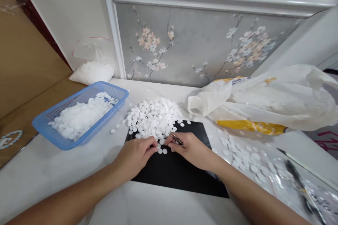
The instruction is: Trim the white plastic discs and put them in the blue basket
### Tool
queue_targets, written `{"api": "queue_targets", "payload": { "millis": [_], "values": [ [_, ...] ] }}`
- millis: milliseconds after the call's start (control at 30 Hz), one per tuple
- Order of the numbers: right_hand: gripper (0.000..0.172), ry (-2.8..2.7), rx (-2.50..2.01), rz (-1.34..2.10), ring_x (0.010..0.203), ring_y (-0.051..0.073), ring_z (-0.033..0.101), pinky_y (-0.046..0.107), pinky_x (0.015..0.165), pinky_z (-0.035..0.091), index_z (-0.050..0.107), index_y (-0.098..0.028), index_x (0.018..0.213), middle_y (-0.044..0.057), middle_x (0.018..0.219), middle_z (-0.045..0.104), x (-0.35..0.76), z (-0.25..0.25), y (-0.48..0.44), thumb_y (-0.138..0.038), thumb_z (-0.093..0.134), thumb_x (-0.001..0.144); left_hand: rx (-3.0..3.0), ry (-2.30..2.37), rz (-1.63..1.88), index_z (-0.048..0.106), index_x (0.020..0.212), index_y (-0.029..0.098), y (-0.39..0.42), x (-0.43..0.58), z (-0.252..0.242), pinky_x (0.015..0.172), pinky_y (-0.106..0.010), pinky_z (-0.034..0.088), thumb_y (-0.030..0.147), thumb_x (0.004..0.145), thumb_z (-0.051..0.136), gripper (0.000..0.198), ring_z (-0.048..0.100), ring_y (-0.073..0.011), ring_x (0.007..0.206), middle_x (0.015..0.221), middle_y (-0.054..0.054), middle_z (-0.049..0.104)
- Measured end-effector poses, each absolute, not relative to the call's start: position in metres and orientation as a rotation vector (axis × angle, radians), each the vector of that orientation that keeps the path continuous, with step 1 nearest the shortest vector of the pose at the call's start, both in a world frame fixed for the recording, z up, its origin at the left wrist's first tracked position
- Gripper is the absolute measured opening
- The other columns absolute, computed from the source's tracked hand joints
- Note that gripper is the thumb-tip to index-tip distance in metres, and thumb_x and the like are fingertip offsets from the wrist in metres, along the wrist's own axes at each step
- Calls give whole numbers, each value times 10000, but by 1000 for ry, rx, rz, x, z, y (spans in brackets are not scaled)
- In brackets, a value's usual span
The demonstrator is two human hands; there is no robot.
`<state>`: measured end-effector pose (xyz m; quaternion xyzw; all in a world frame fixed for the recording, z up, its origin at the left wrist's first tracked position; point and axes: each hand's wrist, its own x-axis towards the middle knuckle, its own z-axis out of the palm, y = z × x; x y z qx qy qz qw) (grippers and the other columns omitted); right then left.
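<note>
Wall (63, 10) behind, flowered panel (185, 45) on it; white table (158, 205) below. Black sheet (171, 174) laid flat, white discs (155, 116) heaped across its far edge. Right hand (188, 146): fingers gripping dark tweezers (176, 138). Left hand (134, 155): fingers curled beside discs; grip cannot be told. Discs probably light, thin, slippery; best pinched by rims.

White bench (158, 204) carried a blue basket (43, 127) at left | black sheet (179, 175) lay mid-bench | white discs (155, 114) overlapped its far edge | white-and-yellow bag (264, 103) rested right
</note>
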<state>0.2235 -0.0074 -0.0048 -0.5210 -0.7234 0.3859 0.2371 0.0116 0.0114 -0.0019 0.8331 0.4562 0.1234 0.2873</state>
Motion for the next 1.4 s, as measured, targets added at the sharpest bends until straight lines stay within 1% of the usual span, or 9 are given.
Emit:
{"api": "queue_targets", "payload": {
  "millis": [167, 300, 567, 767, 867, 967, 1100, 1233, 1400],
  "values": [
    [53, -1940, -1482, 1011, 674, 140, 558, 244, 628, 388, 654, -200, 780, -14, 751, 654, 212, -7, -7, -206, 604, 796, 1640, 1135, 446, 524, 780, 198, 14, 8, 4, 481, -205, 269, 429, 872, 469, 254, 381, -84, 471, 507, 77, 425],
    [61, -2003, -1541, 981, 642, 137, 532, 249, 610, 379, 613, -195, 728, -12, 708, 616, 206, -4, -9, -155, 622, 773, 1255, 1043, 451, 500, 754, 181, 16, 7, 4, 414, -186, 185, 450, 837, 531, 283, 306, -55, 422, 503, 66, 470],
    [34, -1793, -1483, 1140, 585, 114, 485, 224, 537, 371, 497, -196, 770, -32, 668, 554, 216, -9, -9, -213, 520, 788, 1065, 1026, 510, 463, 639, 157, 16, 5, 9, 394, -182, 121, 332, 759, 586, 245, 350, -26, 413, 645, -6, 598],
    [98, -1811, -1602, 1051, 556, 113, 450, 233, 533, 352, 549, -189, 693, -26, 642, 560, 198, -8, -11, -239, 562, 776, 954, 916, 632, 342, 631, 187, 17, 1, 12, 384, -176, 110, 191, 664, 543, 204, 373, -31, 432, 679, 13, 584],
    [116, -1855, -1653, 952, 566, 125, 474, 247, 557, 357, 570, -193, 682, -16, 664, 593, 188, -8, -13, -250, 659, 730, 1024, 983, 607, 459, 738, 192, 19, 2, 9, 392, -175, 130, 195, 674, 571, 129, 378, -40, 441, 650, 41, 534],
    [100, -1860, -1684, 992, 520, 115, 444, 238, 520, 339, 573, -199, 673, -39, 595, 545, 188, -9, -14, -197, 669, 699, 1411, 1133, 582, 605, 855, 193, 21, 6, 3, 428, -194, 260, 318, 754, 588, 162, 421, -68, 475, 641, 39, 530],
    [96, -1776, -1578, 1146, 514, 104, 430, 221, 487, 326, 522, -197, 682, -52, 579, 498, 202, -8, -9, -231, 590, 742, 2062, 1199, 519, 672, 868, 221, 19, 13, -6, 636, -249, 411, 289, 849, 502, 184, 583, -144, 668, 756, 4, 668],
    [23, -1724, -1473, 1090, 555, 110, 470, 223, 527, 358, 499, -207, 766, -46, 641, 544, 211, -7, -3, -192, 483, 772, 2320, 1192, 426, 660, 934, 251, 15, 15, -13, 677, -255, 410, 236, 876, 480, 190, 634, -172, 771, 899, 2, 713],
    [114, -1811, -1494, 960, 554, 110, 436, 230, 539, 344, 554, -194, 768, -42, 622, 507, 206, -10, -3, -147, 452, 751, 2351, 1161, 348, 652, 845, 254, 14, 15, -10, 606, -228, 363, 231, 873, 494, 162, 600, -138, 667, 784, 27, 686]
  ]
}}
